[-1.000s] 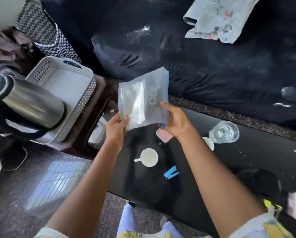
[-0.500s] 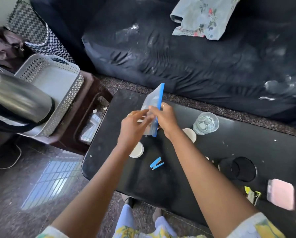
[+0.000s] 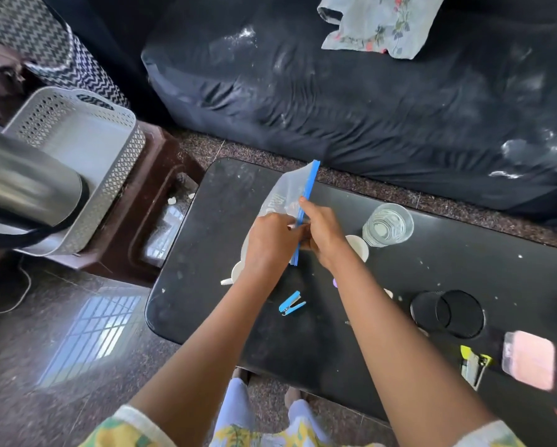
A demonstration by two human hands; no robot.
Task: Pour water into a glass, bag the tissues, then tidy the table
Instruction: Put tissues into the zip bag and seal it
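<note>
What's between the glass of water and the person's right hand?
A small white cup, close beside the glass and partly hidden behind the right hand, seen in the head view.

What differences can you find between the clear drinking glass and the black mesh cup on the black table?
The clear drinking glass stands upright; the black mesh cup lies on its side. The glass is transparent and holds water; the mesh cup is dark and looks empty. The glass sits toward the far edge of the black table, the mesh cup nearer the front. Both are round and open-topped.
</note>
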